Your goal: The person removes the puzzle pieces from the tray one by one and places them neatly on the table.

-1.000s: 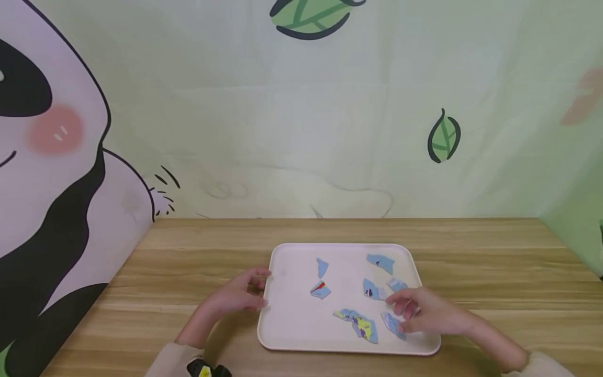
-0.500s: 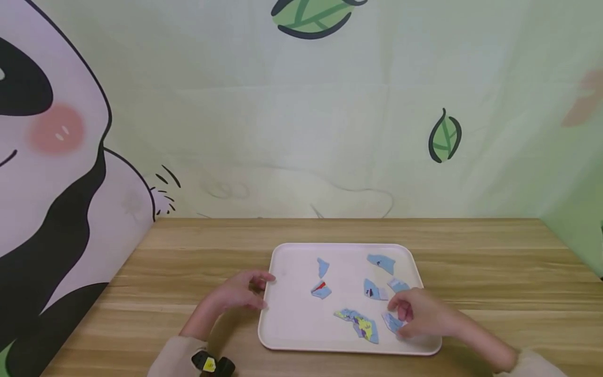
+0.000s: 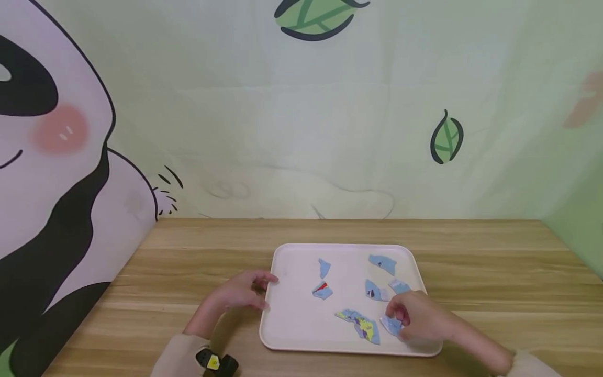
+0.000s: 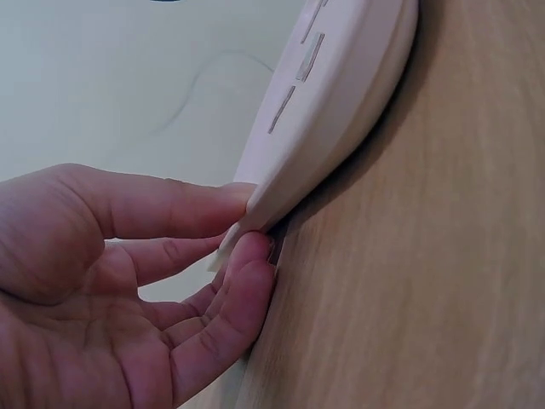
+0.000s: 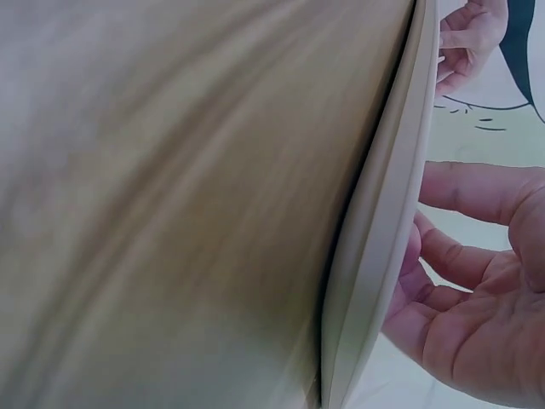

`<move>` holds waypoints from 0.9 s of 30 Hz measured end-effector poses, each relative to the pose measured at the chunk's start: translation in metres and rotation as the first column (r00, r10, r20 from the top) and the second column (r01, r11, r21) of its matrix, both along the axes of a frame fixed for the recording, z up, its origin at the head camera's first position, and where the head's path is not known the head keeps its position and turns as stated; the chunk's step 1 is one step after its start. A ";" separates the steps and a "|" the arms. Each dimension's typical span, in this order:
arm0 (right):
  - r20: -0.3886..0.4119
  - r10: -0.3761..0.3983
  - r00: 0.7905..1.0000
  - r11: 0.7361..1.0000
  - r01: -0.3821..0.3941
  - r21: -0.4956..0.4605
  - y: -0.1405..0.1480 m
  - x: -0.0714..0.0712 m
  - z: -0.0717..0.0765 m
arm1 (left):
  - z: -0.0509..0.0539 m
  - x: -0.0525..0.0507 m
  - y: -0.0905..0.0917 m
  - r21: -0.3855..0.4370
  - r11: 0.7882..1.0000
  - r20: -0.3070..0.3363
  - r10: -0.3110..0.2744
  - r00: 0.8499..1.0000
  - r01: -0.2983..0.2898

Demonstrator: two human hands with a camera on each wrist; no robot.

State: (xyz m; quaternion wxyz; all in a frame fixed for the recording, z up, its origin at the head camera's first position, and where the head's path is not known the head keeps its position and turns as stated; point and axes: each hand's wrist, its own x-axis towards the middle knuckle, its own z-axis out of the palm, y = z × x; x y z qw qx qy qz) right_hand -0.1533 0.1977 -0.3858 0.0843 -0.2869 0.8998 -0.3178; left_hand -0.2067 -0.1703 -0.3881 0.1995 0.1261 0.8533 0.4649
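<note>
My left hand (image 3: 241,290) holds the left rim of a white tray (image 3: 297,330); in the left wrist view its thumb and curled fingers pinch that edge. My right hand (image 3: 419,314) is low over the tray's right side, with thumb and fingers around a blue puzzle piece (image 3: 390,325). The hand covers part of this piece. Just left of it lies a joined yellow-and-blue puzzle section (image 3: 361,325). Behind are a blue piece with a dark mark (image 3: 374,290) and a pale blue piece (image 3: 399,286), near the fingers. In the right wrist view, the tray's wall hides the pieces.
Toward the tray's back lie a larger blue piece (image 3: 382,264), a small blue piece (image 3: 324,268) and one with a red stripe (image 3: 322,290). The tray rests on a wooden table (image 3: 212,235). A wall with a painted panda (image 3: 56,209) rises behind.
My right hand has shifted slightly left and closed in around the blue puzzle piece, which has turned and slid a little left. My left hand has settled onto the tray rim.
</note>
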 end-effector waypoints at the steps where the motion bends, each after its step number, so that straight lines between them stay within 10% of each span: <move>1: -0.004 0.005 1.000 1.000 -0.005 -0.004 0.000 0.000 0.000 | 0.000 0.000 0.000 -0.006 1.000 -0.001 0.000 1.000 0.000; 27: 0.040 0.047 0.998 0.995 -0.043 -0.086 -0.001 0.002 0.000 | 0.000 0.001 0.001 0.000 1.000 0.016 -0.005 1.000 0.005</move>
